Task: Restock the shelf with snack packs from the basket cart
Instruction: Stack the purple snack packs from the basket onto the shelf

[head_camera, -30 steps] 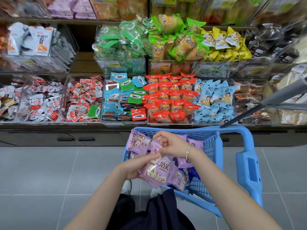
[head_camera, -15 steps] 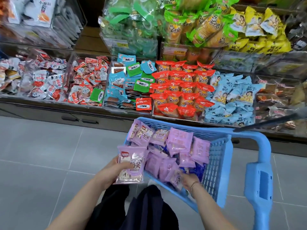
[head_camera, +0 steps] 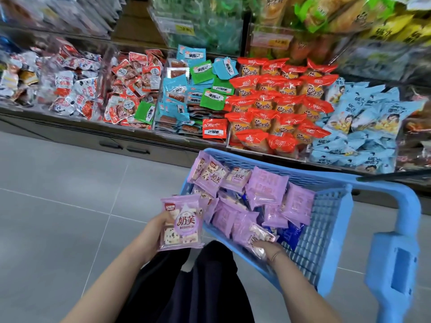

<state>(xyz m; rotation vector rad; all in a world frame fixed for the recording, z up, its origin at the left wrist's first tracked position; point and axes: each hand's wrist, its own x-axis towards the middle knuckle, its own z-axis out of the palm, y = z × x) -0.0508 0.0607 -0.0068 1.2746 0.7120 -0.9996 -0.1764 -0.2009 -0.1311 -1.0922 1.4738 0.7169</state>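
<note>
A blue basket cart [head_camera: 331, 220] stands in front of me, holding several purple snack packs [head_camera: 268, 190]. My left hand [head_camera: 158, 229] grips one purple pack [head_camera: 182, 224] upright, just outside the basket's left wall. My right hand [head_camera: 268, 249] reaches into the basket's near corner and holds another purple pack [head_camera: 254, 231] at its lower edge. The shelf [head_camera: 163, 145] runs along the back with clear bins full of snacks.
Shelf bins hold red-and-white packs [head_camera: 77, 89], blue and green packs [head_camera: 186, 89], orange-red cake packs [head_camera: 279, 106] and light blue packs [head_camera: 363, 127]. The cart's blue handle [head_camera: 396, 257] rises at the right. Grey tiled floor [head_camera: 70, 206] spreads to the left.
Both hands were together over the basket a second ago. My left hand drew one purple pack out to the left, and my right hand dropped into the basket's near corner onto another pack.
</note>
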